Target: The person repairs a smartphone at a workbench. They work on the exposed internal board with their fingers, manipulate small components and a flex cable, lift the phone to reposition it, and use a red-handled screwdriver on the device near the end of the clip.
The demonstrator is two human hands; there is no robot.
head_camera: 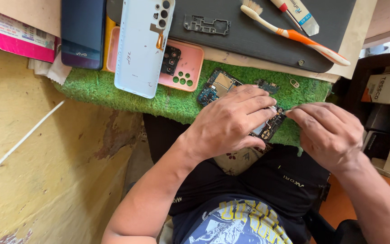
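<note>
**Two hands close over a bare phone circuit board**

While a pale blue phone back cover [143,45] lies on a pink phone case [183,68] at the far edge of the workspace, a person bends over a phone circuit board [220,86] resting on a green mat [113,90]. The board's long axis runs diagonally, from far left to near right. The left hand [229,124] lies flat across its middle, fingers spread and pressing down, and is the nearer of the two to the board's centre. The right hand [328,131] comes in from the right, its fingertips pinched together at the board's near-right end; whether they grip a small part cannot be told. The two hands almost touch there. Farther off, an orange and white toothbrush [294,34] and a small metal frame [206,25] sit on a dark pad [249,40], with a dark blue phone [82,34] at far left.
</note>
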